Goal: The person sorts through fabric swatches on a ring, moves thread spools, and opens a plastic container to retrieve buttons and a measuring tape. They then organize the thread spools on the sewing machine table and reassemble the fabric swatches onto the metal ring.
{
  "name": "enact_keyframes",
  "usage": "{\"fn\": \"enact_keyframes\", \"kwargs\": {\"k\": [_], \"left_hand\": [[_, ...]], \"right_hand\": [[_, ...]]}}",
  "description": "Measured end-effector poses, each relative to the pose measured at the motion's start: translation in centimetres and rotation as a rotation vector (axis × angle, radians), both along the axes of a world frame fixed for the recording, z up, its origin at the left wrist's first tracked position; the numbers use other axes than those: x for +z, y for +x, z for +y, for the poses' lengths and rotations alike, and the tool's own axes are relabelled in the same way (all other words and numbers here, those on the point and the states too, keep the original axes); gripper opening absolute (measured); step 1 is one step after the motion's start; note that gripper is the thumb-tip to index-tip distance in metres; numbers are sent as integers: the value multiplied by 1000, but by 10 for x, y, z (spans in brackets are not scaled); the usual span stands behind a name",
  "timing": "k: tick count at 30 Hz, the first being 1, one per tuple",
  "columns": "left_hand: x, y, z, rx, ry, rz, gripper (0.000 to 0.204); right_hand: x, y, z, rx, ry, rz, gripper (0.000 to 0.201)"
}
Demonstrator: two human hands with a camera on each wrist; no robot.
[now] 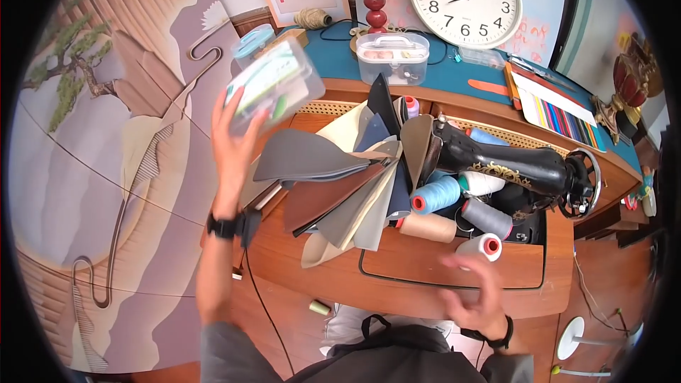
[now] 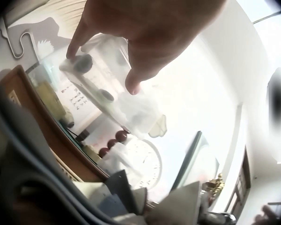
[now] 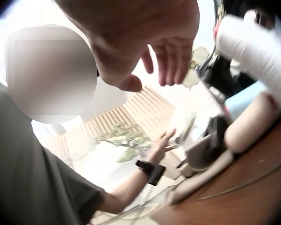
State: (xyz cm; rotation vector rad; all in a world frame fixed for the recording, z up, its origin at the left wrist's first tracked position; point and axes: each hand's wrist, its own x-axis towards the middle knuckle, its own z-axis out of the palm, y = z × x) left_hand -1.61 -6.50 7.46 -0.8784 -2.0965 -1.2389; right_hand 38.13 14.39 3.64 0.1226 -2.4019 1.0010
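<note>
My left hand (image 1: 233, 149) grips a clear plastic box (image 1: 301, 74) by its near side and holds it up, tilted, left of the sewing machine table. In the left wrist view the thumb and a finger pinch the box (image 2: 96, 77), and small dark items show through its wall. Below it fans out a stack of fabric or leather pieces (image 1: 305, 159) in grey, brown and cream. My right hand (image 1: 482, 298) hovers over the table's front edge with fingers loosely bent and nothing in them. Nearest to it lies a white thread cone (image 1: 472, 247).
A black sewing machine (image 1: 511, 170) lies among several thread cones, one of them light blue (image 1: 436, 193). Behind, a blue-topped shelf (image 1: 333, 64) bears another clear box with a handle (image 1: 394, 64), a wall clock (image 1: 464, 0) and coloured pencils (image 1: 560, 110).
</note>
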Motion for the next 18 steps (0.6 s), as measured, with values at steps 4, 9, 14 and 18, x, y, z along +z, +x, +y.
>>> {"fn": "enact_keyframes", "kwargs": {"k": [4, 9, 14, 18], "left_hand": [[-23, 75, -34, 28, -51, -15, 52], [-44, 149, -30, 0, -28, -135, 57], [-59, 168, -20, 85, -53, -59, 57], [-57, 178, -25, 38, -160, -42, 56]], "right_hand": [[17, -85, -30, 227, -490, -201, 87], [1, -145, -50, 180, -805, -296, 104], [-19, -193, -63, 135, -994, -73, 112], [-18, -211, -52, 133, -1020, -51, 116]]}}
